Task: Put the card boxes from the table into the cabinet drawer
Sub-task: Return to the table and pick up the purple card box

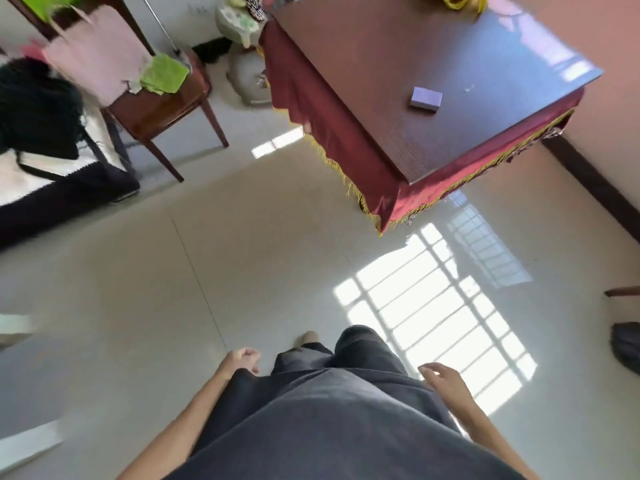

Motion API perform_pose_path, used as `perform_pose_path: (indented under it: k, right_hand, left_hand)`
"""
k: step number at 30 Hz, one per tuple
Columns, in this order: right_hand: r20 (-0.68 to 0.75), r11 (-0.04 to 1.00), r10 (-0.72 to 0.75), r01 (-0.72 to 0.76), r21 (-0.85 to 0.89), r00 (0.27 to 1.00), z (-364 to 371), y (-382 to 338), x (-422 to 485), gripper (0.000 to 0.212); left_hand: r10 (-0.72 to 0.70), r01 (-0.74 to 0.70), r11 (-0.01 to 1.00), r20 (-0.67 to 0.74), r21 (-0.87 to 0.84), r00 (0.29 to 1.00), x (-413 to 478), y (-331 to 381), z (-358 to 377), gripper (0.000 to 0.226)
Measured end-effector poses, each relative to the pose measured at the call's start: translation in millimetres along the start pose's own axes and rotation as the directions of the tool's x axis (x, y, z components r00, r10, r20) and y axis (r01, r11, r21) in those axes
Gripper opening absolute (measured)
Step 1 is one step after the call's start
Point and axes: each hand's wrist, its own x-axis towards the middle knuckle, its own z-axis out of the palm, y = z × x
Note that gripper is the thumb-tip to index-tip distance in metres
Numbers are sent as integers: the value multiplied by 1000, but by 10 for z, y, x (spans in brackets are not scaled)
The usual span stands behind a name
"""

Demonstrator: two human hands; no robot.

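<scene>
One pale purple card box lies flat on the dark wooden table at the upper right, near the table's right edge. A red cloth with a yellow fringe hangs round the table. My left hand hangs low beside my dark trousers, its fingers curled with nothing in them. My right hand is low on the other side, fingers loosely apart and holding nothing. Both hands are far from the box, with bare floor between. No cabinet or drawer shows in this view.
A wooden chair draped with pink and green cloths stands at the upper left. A dark bed or sofa edge lies at the left. Pale tiled floor with a bright window patch spreads between me and the table. A wall runs along the right.
</scene>
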Motion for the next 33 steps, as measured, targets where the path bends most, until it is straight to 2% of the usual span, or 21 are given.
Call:
perform_pose_path:
  k: [2,4,7,9,14,17,21,25,28,33]
  right_hand:
    - [27,998,17,-15,-61,999,36,-150,91,21]
    - [52,995,70,-67,-72,996,63,-323,212,19]
    - [73,988,150,-148,-39,986,95,-668,519,14]
    - [95,988,153,-151,-36,984,99,-1003,801,15]
    - [128,997,78,-75,-23,989,8,-2195,1576,21]
    - [137,1000,-1,-3,24,991,-118,-3034,1941,21]
    - [84,988,-122,113,103,989,-268,-4077,2316,26]
    - [31,976,-157,150,160,987,-357,-4821,2590,26]
    - [-17,970,-97,98,225,995,-375,-5082,2693,27]
    - [-101,923,132,-85,376,986,-242,-5035,2628,25]
  left_hand:
    - [47,-45,993,17,-110,999,175,497,-97,10]
    - [111,-114,980,-26,-163,993,239,966,-334,15]
    - [146,-153,977,-54,-147,988,437,1286,-648,17]
    - [129,-138,978,-66,-157,989,584,1483,-851,19]
    - [-50,41,993,-79,-111,996,861,1614,-1364,27]
    - [-73,64,995,-123,-80,990,1009,1783,-1728,30]
    - [-88,87,996,-93,-17,992,1173,2157,-2108,31]
    - [-84,85,996,-62,25,995,1487,2827,-2514,16]
    - [-27,33,995,-69,93,997,1904,3457,-2881,14]
    - [82,-83,960,14,268,997,2566,4740,-3297,17]
